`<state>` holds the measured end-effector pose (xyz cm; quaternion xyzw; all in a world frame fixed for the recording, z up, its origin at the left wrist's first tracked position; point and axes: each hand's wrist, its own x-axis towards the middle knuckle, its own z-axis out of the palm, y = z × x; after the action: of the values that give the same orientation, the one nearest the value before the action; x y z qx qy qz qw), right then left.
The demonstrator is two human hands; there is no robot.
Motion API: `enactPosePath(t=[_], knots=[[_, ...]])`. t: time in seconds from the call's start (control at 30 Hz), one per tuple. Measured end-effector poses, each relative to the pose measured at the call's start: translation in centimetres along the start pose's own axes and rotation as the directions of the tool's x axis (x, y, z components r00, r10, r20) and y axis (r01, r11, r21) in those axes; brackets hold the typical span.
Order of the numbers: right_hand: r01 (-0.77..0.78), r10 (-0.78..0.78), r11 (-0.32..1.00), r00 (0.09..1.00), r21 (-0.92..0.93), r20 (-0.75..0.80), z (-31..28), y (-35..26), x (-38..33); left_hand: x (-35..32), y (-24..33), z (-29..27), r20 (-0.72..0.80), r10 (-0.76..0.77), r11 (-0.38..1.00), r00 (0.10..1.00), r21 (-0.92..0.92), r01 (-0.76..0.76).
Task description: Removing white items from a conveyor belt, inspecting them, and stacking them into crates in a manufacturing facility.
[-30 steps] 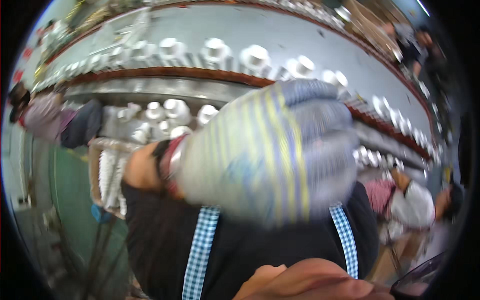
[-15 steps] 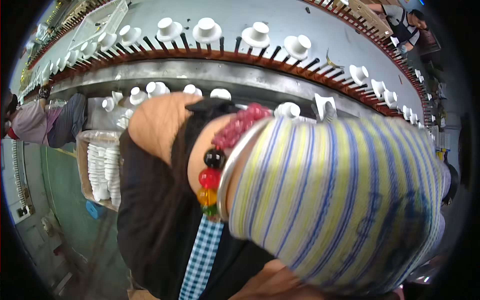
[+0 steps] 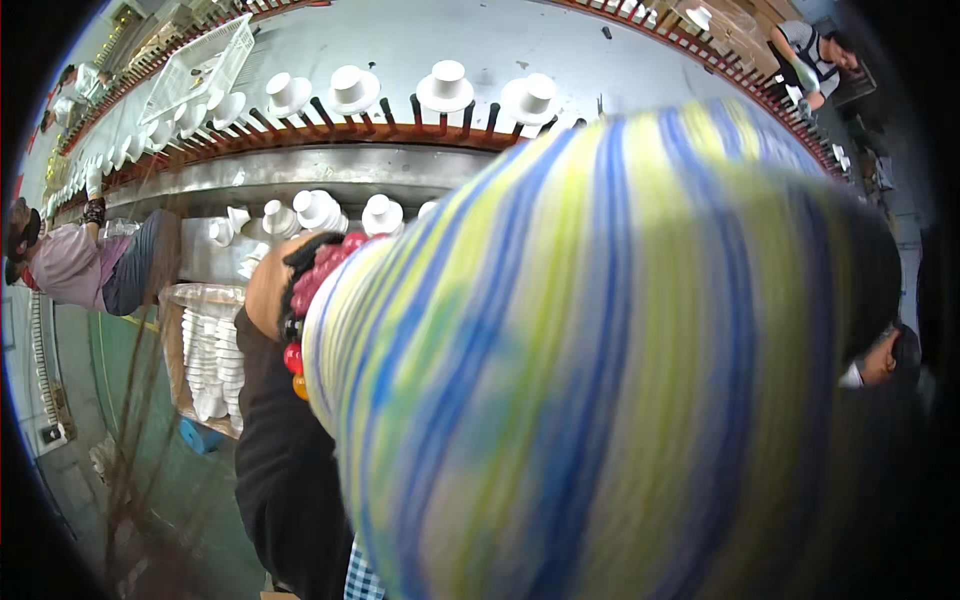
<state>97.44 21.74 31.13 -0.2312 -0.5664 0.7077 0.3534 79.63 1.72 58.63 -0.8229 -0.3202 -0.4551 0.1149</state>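
A striped sleeve [image 3: 590, 330] in yellow, white and blue fills much of the view, close up and blurred. It appears to cover my right arm, which reaches in from the right. Past its cuff is a bead bracelet [image 3: 317, 270], with a patch of bare skin [image 3: 262, 290] beyond; the fingers are hidden. My left hand does not show. Nearest the bracelet, on a metal ledge, are white hat-shaped pieces [image 3: 316, 210] and another white piece [image 3: 382, 214]. Whether either hand holds anything cannot be seen.
More white brimmed pieces [image 3: 445, 88] stand along a curved line of dark pegs [image 3: 468, 120]. A white plastic crate [image 3: 205, 70] lies beyond it. At left, a lined box [image 3: 175, 350] holds stacked white pieces. Co-workers [image 3: 85, 265] are at far left and upper right [image 3: 815, 60].
The striped sleeve has swung up and left, covering more of the view. The bangle is now hidden, as is a white piece with a grey finger-like shape beside it. The pegged pieces have shifted.
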Motion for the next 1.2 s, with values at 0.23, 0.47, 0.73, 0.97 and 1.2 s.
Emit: enactPosePath(t=[0.23, 0.47, 0.73, 0.97, 1.2], knots=[[0.013, -0.014, 0.998, 1.000, -0.069, -0.013, -4.2, 1.7, 2.8, -0.1, -4.0, 3.9, -0.015, -0.021, 0.999, 1.000, -0.044, 0.020], [0.203, -0.213, 0.974, 0.972, -0.096, -0.100, -0.3, -0.6, 10.3, -12.3, -16.8, 10.8, 0.275, -0.826, 0.517, 0.492, 0.026, 0.855], [0.029, -0.019, 0.979, 0.998, -0.201, 0.055, 2.3, -0.2, 25.7, -19.6, -26.6, 22.9, 0.051, -0.855, 0.517, 0.516, 0.015, 0.856], [-0.159, 0.214, 0.972, 0.907, -0.175, 0.362, 7.9, 3.4, 26.1, -25.3, -27.3, 16.4, 0.023, -0.845, 0.508, 0.534, -0.273, 0.817], [0.235, -0.117, 0.935, 0.912, -0.267, 0.394, 13.8, 7.7, 23.3, -29.8, -27.9, 14.5, -0.261, -0.913, 0.391, 0.312, -0.351, 0.851]])
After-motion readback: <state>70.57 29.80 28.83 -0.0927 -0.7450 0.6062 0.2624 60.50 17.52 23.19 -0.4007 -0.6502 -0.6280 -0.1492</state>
